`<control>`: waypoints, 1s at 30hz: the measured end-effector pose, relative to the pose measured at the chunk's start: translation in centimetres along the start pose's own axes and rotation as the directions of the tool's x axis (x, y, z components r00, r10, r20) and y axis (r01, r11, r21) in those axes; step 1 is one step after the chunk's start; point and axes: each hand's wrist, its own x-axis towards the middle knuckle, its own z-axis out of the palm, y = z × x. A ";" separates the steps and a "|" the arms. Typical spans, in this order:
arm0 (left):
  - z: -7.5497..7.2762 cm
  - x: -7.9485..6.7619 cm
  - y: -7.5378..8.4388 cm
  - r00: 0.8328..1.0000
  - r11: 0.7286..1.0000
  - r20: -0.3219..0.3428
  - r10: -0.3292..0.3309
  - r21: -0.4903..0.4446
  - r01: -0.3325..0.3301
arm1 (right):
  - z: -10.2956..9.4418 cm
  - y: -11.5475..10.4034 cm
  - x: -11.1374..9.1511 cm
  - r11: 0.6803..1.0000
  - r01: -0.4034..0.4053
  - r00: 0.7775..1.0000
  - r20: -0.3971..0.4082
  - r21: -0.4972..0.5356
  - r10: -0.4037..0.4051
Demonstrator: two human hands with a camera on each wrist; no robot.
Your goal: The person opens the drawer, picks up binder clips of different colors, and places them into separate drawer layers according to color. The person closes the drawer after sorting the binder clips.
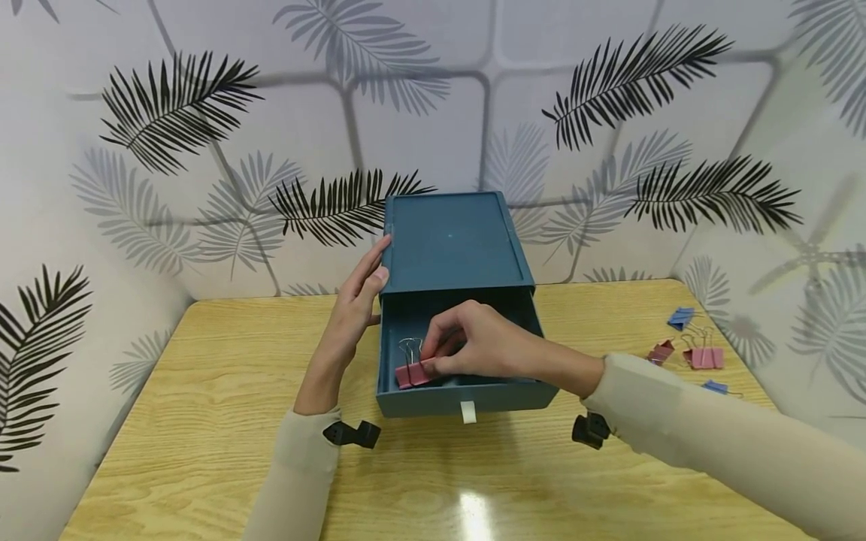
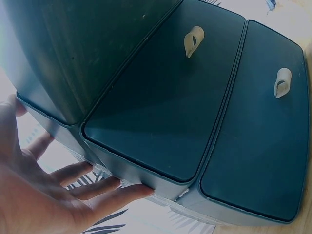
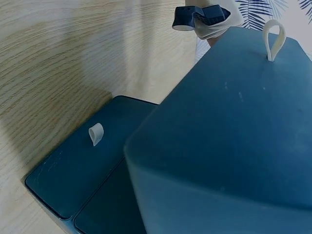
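A dark blue drawer unit (image 1: 449, 240) stands on the table with its top drawer (image 1: 419, 403) pulled out. Inside that drawer, at its front left, my right hand (image 1: 480, 338) pinches a pink binder clip (image 1: 409, 374) whose wire handles point up. Against the unit's left side rests my left hand (image 1: 352, 300), thumb near the top edge. The left wrist view shows those fingers (image 2: 117, 197) extended along the side. Two lower drawers (image 2: 156, 102) are closed, each with a white loop tab. In the right wrist view the drawer hides the right hand.
On the wooden table (image 1: 223, 421), to the right, lie a pink binder clip (image 1: 707, 358), a darker red one (image 1: 660, 352) and blue ones (image 1: 681, 318). A wall with a leaf pattern (image 1: 419, 128) rises right behind the unit.
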 end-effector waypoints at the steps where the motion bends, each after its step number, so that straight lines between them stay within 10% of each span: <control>1: 0.0 0.0 0.0 1.000 1.000 0.000 -0.001 0.002 0.001 | 0.0 -0.1 0.0 1.000 -0.003 1.000 0.001 0.006 0.003; 30: 0.0 -0.1 0.0 0.999 0.999 0.011 0.030 -0.010 -0.030 | -2.8 -1.1 -5.1 0.989 0.082 0.969 -0.243 0.122 -0.050</control>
